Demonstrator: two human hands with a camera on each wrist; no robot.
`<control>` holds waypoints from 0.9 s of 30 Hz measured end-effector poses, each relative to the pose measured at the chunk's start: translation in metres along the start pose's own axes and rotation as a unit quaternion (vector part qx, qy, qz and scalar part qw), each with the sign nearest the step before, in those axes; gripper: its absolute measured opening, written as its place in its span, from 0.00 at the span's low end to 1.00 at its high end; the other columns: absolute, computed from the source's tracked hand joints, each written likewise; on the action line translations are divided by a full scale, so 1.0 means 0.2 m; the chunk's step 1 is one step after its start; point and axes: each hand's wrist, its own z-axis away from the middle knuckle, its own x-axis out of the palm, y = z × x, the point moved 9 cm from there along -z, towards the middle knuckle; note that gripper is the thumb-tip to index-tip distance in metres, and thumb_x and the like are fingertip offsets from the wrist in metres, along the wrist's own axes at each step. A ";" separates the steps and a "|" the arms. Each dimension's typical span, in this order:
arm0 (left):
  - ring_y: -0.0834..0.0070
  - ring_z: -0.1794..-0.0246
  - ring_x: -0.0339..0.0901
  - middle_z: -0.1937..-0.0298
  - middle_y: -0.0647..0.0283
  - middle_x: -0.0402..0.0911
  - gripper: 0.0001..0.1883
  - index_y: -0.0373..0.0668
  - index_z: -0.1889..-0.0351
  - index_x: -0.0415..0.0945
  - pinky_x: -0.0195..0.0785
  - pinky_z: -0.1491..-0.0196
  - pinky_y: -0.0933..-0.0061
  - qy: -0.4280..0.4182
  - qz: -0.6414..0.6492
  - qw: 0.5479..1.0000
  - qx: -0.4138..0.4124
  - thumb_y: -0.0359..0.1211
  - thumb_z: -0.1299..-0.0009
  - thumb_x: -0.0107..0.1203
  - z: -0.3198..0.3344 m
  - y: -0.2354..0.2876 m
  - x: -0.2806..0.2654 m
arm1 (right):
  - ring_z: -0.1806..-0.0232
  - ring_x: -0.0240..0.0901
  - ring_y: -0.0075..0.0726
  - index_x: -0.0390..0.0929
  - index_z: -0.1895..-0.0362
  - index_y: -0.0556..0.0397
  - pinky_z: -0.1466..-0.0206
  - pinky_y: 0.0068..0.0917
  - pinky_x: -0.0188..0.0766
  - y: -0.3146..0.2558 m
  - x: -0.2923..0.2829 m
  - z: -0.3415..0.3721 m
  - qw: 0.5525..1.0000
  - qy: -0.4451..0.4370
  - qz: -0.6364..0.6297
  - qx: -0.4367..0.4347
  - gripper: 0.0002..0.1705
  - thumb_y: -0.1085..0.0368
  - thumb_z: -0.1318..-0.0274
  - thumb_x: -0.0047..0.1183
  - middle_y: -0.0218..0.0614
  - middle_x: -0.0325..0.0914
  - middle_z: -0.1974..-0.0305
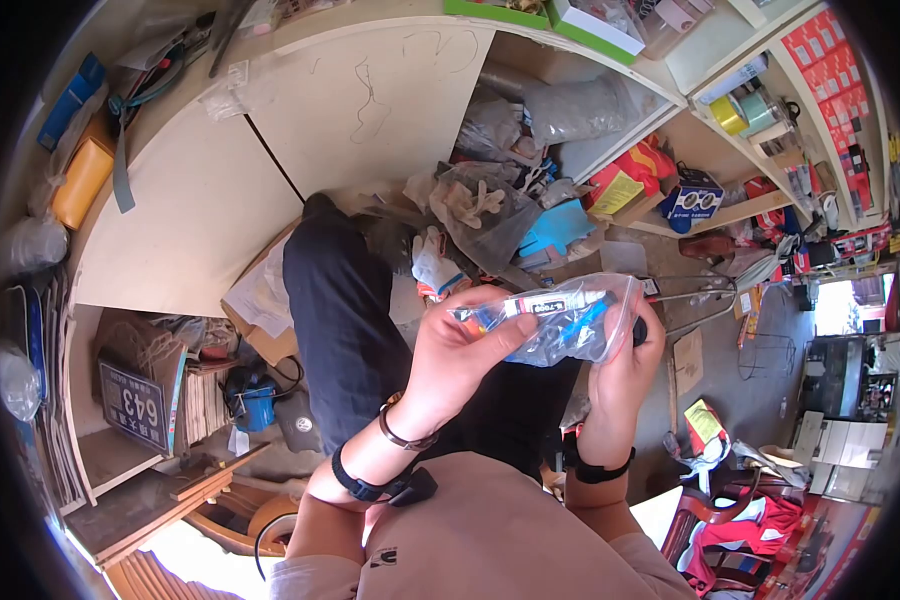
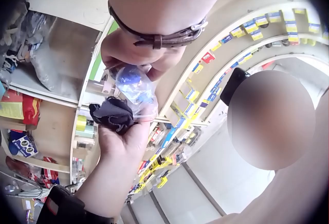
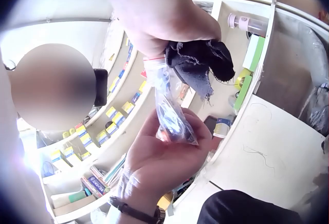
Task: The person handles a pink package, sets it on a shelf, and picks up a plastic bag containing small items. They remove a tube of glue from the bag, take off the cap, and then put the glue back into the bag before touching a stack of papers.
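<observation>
Your left hand [image 1: 448,360] pinches one end of the clear plastic zip bag [image 1: 547,350] containing a white labelled tube [image 1: 558,302] and a blue object [image 1: 586,318], while your right hand [image 1: 625,378], fingers curled, grips its other end plus frayed black cloth [image 3: 198,63], the bag between both hands.

Bag's [image 1: 610,318] basically held between the left hand [image 1: 462,348] and right hand [image 1: 628,368], tube [image 1: 560,303] inside it. Plate's [image 1: 133,404] in a cubby [image 1: 125,470] off left; tape rolls [image 1: 728,115] are on a shelf [image 1: 735,150] ahead, over to the right.
</observation>
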 end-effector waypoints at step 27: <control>0.75 0.63 0.71 0.66 0.63 0.76 0.24 0.33 0.51 0.78 0.60 0.57 0.76 -0.074 -0.298 0.936 0.174 0.46 0.24 0.44 0.02 0.26 0.13 | 0.59 0.74 0.25 0.82 0.65 0.59 0.51 0.24 0.68 -0.23 0.07 -0.12 0.989 -0.144 -0.026 -0.004 0.05 0.70 0.45 0.58 0.39 0.79 0.59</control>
